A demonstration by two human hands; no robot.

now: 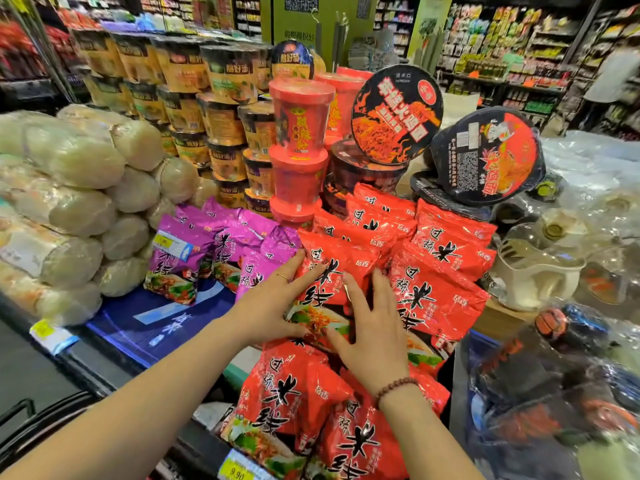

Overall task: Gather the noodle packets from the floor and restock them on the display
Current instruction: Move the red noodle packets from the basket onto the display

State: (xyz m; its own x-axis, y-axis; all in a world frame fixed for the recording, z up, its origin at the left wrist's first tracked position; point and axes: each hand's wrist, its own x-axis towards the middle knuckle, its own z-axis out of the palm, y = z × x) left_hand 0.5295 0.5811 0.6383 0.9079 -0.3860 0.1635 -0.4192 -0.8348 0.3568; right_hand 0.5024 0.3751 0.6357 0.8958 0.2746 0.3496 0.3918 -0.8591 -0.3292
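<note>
I'm steadying the glossy red plastic noodle packet (325, 296) btwn left hand (277, 303) and right hand (372, 330), both flat, fingers straight, nothing clenched; I'm thinking it wants squaring w/ the stacked red packets (436, 289) just right of them.

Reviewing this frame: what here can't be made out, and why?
Head view only.
1. Any packets left on the floor: not in view; the camera looks at the display.
2. The red noodle packet: its middle is covered by the left hand and right hand.
3. The price label: cut by the bottom edge.
4. The goods in clear wrap at right: blurred, glare hides them.
</note>
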